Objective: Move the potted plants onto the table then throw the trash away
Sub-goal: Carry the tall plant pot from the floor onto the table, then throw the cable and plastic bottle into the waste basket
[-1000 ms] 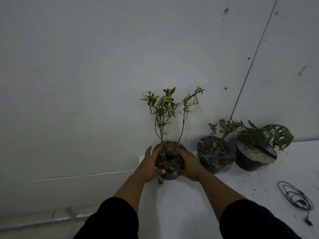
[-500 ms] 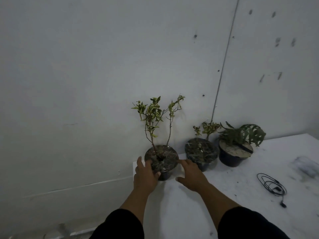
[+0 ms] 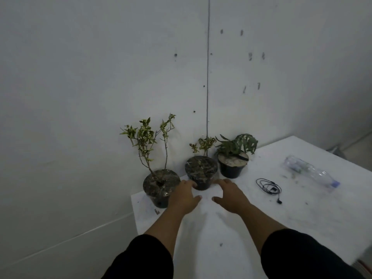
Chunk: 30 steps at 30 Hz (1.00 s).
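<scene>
Three potted plants stand in a row at the back of the white table (image 3: 251, 224), against the wall. The tall twiggy plant (image 3: 161, 186) is at the table's left corner, a small plant in a dark pot (image 3: 201, 172) is in the middle, and a broad-leaved plant (image 3: 233, 164) is on the right. My left hand (image 3: 184, 196) hovers open just right of the tall plant's pot. My right hand (image 3: 231, 195) is open in front of the middle pot. Neither hand holds anything. An empty clear plastic bottle (image 3: 311, 172) lies on its side at the right.
Black wired earphones (image 3: 269, 187) lie coiled on the table between the pots and the bottle. A grey wall rises directly behind the plants. The table's left edge drops off beside the tall plant's pot.
Both hands let go of the tall plant's pot, which now stands on the table corner, and drew back to the right. The view swung right, bringing the bottle into sight.
</scene>
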{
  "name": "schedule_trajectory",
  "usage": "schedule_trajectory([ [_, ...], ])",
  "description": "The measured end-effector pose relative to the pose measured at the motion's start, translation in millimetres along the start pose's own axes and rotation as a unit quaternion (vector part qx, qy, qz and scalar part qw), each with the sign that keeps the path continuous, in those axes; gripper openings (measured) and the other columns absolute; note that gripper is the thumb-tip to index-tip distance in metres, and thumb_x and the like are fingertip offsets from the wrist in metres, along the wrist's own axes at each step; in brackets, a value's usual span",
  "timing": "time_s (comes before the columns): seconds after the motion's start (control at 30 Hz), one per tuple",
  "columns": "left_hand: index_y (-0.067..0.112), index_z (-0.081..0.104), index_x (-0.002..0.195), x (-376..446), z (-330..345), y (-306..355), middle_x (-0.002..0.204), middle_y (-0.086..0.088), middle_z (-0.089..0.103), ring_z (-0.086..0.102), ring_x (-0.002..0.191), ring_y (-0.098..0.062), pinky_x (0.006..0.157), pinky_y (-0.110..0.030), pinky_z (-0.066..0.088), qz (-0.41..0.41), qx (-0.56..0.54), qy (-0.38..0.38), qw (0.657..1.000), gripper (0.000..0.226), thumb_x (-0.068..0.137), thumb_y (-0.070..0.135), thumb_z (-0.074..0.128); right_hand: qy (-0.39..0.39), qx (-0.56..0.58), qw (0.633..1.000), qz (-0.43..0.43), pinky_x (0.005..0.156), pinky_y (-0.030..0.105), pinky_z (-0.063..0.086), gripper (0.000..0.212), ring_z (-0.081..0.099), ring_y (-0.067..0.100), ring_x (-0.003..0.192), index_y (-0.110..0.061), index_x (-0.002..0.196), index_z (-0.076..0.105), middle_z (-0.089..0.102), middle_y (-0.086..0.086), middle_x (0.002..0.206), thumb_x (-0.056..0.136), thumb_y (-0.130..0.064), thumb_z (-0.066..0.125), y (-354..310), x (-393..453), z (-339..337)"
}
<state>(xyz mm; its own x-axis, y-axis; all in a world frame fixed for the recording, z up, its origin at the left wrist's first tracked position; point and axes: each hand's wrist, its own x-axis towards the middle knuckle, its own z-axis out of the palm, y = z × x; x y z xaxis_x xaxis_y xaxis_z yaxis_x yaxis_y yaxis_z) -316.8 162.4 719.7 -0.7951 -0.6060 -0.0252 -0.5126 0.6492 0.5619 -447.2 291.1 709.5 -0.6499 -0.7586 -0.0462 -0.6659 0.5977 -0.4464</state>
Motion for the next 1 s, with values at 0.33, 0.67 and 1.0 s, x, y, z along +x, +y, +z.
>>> schedule_trajectory([
  [0.33,0.025,0.051,0.129,-11,48,69,0.136,0.001,0.052,0.052,0.122,-0.020,0.101,-0.035,0.046,0.086,0.018,-0.104,0.991,0.050,0.084,0.040,0.066,0.014,0.004,0.996,0.088,0.099,0.038,0.044,0.062,0.046,0.025,0.123,-0.029,0.136,0.041,0.043,0.006,0.141,0.081,-0.041,0.066,71,-63,-20],
  [0.67,0.026,0.051,0.128,31,114,158,0.139,0.001,0.044,0.048,0.126,-0.019,0.103,-0.034,0.043,0.087,0.040,-0.115,0.989,0.050,0.084,0.043,0.065,0.045,0.008,0.994,0.095,0.100,0.035,0.042,0.062,0.046,0.026,0.124,-0.027,0.136,0.043,0.043,0.006,0.142,0.081,-0.039,0.068,182,-50,-77],
  [1.0,0.023,0.048,0.132,114,244,265,0.142,-0.002,0.037,0.038,0.131,-0.025,0.106,-0.038,0.041,-0.013,0.017,-0.110,0.994,0.055,0.082,0.041,0.066,0.018,0.002,0.996,0.092,0.101,0.038,0.042,0.058,0.041,0.025,0.127,-0.028,0.135,0.042,0.042,0.004,0.142,0.083,-0.038,0.065,358,18,-129],
])
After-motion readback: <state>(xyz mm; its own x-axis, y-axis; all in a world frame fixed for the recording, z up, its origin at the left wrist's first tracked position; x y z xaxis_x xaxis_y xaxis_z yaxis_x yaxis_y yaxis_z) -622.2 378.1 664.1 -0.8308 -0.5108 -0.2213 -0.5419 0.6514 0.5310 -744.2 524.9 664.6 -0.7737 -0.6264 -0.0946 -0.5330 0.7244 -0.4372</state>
